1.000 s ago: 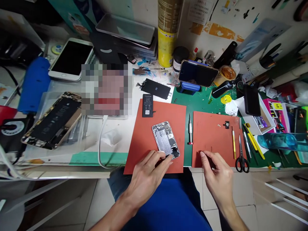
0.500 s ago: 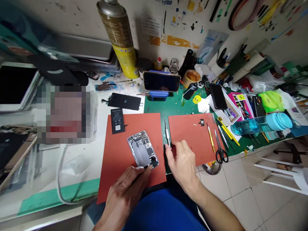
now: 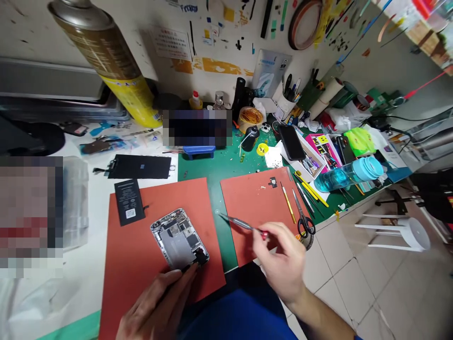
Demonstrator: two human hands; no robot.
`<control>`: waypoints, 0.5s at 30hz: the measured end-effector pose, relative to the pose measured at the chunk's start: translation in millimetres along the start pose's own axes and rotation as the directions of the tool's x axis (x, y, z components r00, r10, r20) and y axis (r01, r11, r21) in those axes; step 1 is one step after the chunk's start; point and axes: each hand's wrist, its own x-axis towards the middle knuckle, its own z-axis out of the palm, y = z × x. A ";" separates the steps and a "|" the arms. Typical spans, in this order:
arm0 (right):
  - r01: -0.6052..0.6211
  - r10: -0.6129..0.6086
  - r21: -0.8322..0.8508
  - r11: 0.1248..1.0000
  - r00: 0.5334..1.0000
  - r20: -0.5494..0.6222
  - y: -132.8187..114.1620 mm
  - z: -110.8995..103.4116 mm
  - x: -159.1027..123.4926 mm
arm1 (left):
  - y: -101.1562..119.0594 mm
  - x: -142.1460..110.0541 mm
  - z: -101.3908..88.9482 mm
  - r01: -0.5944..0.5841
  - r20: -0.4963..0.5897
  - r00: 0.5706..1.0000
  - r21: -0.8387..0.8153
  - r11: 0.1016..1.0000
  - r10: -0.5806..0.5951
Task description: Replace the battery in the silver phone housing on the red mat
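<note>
Bending over the opened phone housing (image 3: 179, 241) on an orange-red silicone mat (image 3: 177, 193), the person had their left hand (image 3: 159, 302) curled against its lower end, whether gripping I couldn't tell. Right of the housing, the right hand (image 3: 281, 257) pinched a precision screwdriver (image 3: 240, 223). Left of the housing lay a battery (image 3: 129, 202).

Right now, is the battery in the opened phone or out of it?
Out: the black battery lies apart on the red mat, and the phone housing shows a bare silver bay.
</note>
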 end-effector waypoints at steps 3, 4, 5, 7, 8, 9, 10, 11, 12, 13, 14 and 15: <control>-0.124 0.145 0.189 0.974 0.984 -0.104 9.4 -32.8 -3.0 | -1.9 -1.5 -0.7 -0.006 0.022 1.000 0.024 1.000 0.006; -0.141 0.169 0.196 0.970 0.976 -0.137 14.4 -38.2 -4.4 | -2.5 -1.7 -1.0 -0.011 0.028 1.000 0.021 1.000 0.011; -0.154 0.186 0.190 0.970 0.969 -0.161 20.1 -40.5 -5.7 | -2.9 -1.8 -1.0 -0.013 0.034 0.999 0.014 1.000 0.012; -0.185 0.212 0.170 0.968 0.964 -0.158 31.8 -37.9 -7.2 | -2.8 -1.5 -0.9 0.003 0.046 0.999 -0.010 1.000 -0.003; -0.204 0.227 0.160 0.966 0.964 -0.136 37.2 -34.5 -6.9 | -2.2 -1.0 -0.7 0.020 0.045 0.999 -0.030 0.999 -0.019; -0.226 0.242 0.149 0.963 0.965 -0.101 41.7 -30.9 -5.8 | -1.4 -0.1 -0.8 0.043 0.037 0.998 -0.052 0.998 -0.041; -0.249 0.259 0.136 0.959 0.964 -0.062 45.3 -27.9 -3.7 | -0.8 1.2 -1.2 0.069 0.030 0.997 -0.074 0.995 -0.067; -0.269 0.274 0.127 0.955 0.961 -0.027 48.1 -25.6 -0.5 | -0.5 2.9 -1.9 0.093 0.024 0.996 -0.096 0.991 -0.091; -0.285 0.289 0.128 0.950 0.957 -0.009 50.2 -24.1 3.5 | -0.8 5.1 -3.0 0.105 0.025 0.994 -0.114 0.988 -0.103; -0.294 0.299 0.145 0.945 0.954 -0.010 52.0 -23.1 8.4 | -1.5 7.6 -4.5 0.109 0.027 0.994 -0.130 0.986 -0.106; -0.297 0.307 0.182 0.937 0.951 -0.029 54.0 -22.1 13.7 | -2.7 10.3 -6.2 0.100 0.030 0.995 -0.148 0.984 -0.097; -0.292 0.315 0.232 0.928 0.947 -0.068 56.4 -20.4 19.1 | -4.0 13.0 -7.8 0.089 0.037 0.996 -0.170 0.981 -0.084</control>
